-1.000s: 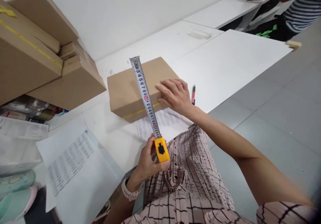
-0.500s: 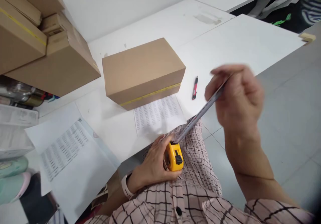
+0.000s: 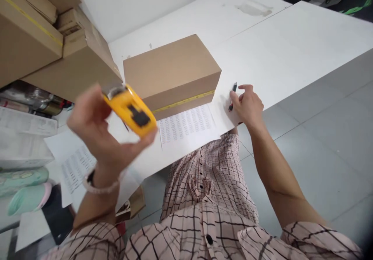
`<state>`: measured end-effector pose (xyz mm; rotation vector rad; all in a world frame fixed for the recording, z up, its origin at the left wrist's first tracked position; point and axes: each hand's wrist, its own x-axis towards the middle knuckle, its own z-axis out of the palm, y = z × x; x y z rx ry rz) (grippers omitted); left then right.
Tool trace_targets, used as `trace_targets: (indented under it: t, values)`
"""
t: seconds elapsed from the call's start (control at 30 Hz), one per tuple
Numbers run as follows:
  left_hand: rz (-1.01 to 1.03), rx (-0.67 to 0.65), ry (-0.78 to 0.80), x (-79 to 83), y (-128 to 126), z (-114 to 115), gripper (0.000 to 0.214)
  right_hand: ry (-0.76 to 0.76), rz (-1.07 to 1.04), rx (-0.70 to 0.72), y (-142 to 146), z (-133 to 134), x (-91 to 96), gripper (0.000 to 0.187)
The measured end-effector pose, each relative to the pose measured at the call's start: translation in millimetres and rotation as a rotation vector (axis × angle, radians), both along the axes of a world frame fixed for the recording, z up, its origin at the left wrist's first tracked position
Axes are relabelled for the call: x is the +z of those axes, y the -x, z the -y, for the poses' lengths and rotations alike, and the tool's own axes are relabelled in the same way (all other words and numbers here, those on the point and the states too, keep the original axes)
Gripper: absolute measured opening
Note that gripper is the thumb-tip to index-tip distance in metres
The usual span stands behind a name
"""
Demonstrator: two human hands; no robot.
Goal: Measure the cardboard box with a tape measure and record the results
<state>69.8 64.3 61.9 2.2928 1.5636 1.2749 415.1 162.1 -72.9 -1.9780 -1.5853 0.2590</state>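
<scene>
My left hand (image 3: 101,124) is raised over the left part of the table, gripping a yellow tape measure (image 3: 140,118) with a black lock button. No blade sticks out from the tape measure that I can see. Low at the table's front edge, my right hand (image 3: 250,104) has its thumb and forefinger apart around a pen (image 3: 234,86). The thumb covers the pen's middle; whether it presses on it I cannot tell. Between the hands stands a closed cardboard box (image 3: 171,67) with a yellow measuring strip (image 3: 183,102) along its front side.
A printed sheet (image 3: 189,128) lies before the box, partly under it. More papers (image 3: 77,166) are spread at the left. Stacked cartons (image 3: 78,61) rise at the back left, above a white container (image 3: 27,139) and a mint-green case (image 3: 26,178). The white table (image 3: 279,46) extends to the right.
The blade that was stretched between both hands no longer shows. My left hand has lifted the tape measure up and leftward. My right hand has let go of the blade and dropped to the pen.
</scene>
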Motion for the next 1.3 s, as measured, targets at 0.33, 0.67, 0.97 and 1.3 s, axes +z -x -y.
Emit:
trace_targets:
  t: [0.33,0.67,0.97,1.3]
  values:
    - [-0.513,0.130,0.168,22.6,-13,-114,0.084,0.182,0.271,0.155,-2,-24,-6.8,0.055]
    - [-0.567,-0.735,0.283,-81.9,-35,-62,0.050,0.082,-0.221,0.198,-41,-12,-16.6,0.043]
    - [-0.574,-0.748,0.439,-142.6,-42,-75,0.101,-0.215,-0.419,0.184,-47,22,-26.3,0.043]
    - [-0.441,-0.643,0.473,-141.6,-59,-99,0.077,0.061,-0.862,0.424,47,36,9.1,0.058]
